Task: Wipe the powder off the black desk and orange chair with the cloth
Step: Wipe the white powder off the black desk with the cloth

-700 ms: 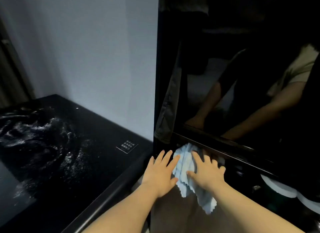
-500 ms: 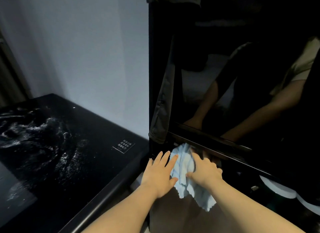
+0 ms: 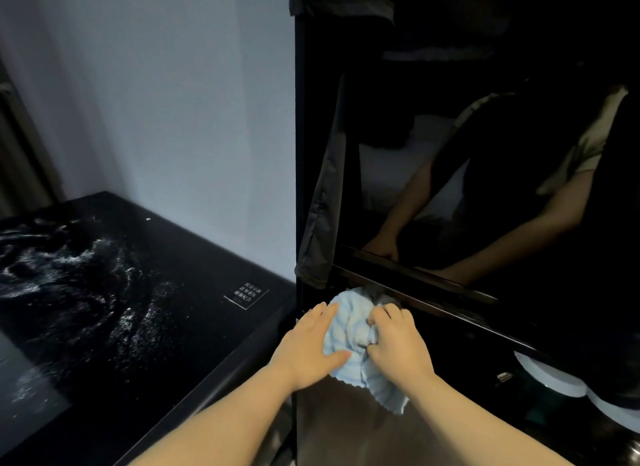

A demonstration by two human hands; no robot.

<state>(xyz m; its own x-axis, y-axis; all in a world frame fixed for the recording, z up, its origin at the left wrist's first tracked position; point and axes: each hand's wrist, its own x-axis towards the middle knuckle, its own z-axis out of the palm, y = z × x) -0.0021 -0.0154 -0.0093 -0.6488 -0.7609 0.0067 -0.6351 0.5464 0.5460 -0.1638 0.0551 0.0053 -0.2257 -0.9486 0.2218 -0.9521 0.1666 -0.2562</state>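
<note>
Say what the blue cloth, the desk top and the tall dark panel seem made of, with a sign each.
Cloth: soft fluffy fabric, probably microfibre; it bunches and has a wavy edge.
Desk top: hard, smooth black, perhaps laminate or stone; powder sits loose on it.
Panel: glossy glass or acrylic; it shows clear reflections.

This looked like a bedroom or hotel room: at 8 o'clock a black desk (image 3: 194,292) bearing a small printed notice (image 3: 246,295) stood against a plain pale wall (image 3: 173,119), with a curtain (image 3: 20,153) at 9 o'clock. At 2 o'clock a glossy dark panel (image 3: 519,67) mirrored white bedding (image 3: 384,174), and a grey garment (image 3: 322,223) hung beside it.
</note>
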